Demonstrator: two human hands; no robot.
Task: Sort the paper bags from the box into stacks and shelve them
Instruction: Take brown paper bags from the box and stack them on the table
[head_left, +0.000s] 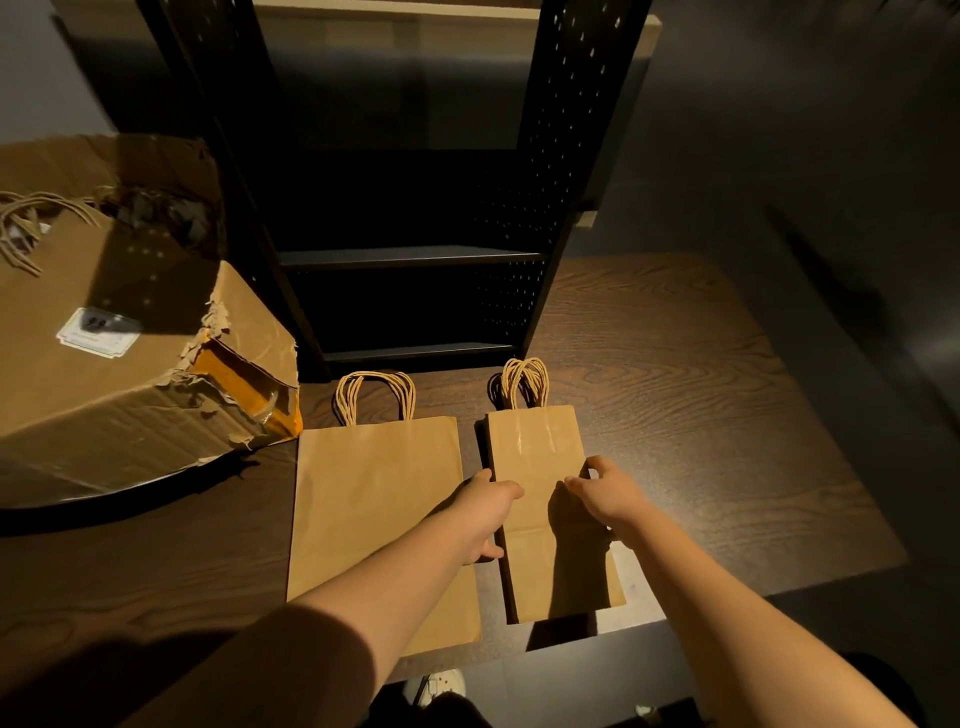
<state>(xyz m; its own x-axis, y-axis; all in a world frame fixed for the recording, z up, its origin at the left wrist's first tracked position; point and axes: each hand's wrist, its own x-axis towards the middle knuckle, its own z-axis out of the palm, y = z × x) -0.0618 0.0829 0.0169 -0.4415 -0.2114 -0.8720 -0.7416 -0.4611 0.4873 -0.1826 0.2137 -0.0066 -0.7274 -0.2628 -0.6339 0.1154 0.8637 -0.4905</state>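
Both hands grasp narrow bag stack (540, 467): left hand (488, 512) on left edge, right hand (605, 496) on right edge. Stack on desk (701, 415), just right of wide bag stack (374, 499). Square edges, lift level toward shelf (410, 255).

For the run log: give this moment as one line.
stage: stacking | left hand: grips narrow stack left edge | right hand: grips right edge | wide stack: beside | shelves: bare

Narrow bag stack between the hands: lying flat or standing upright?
Lying flat. The narrow bag stack rests on the table, handles toward the shelf unit.
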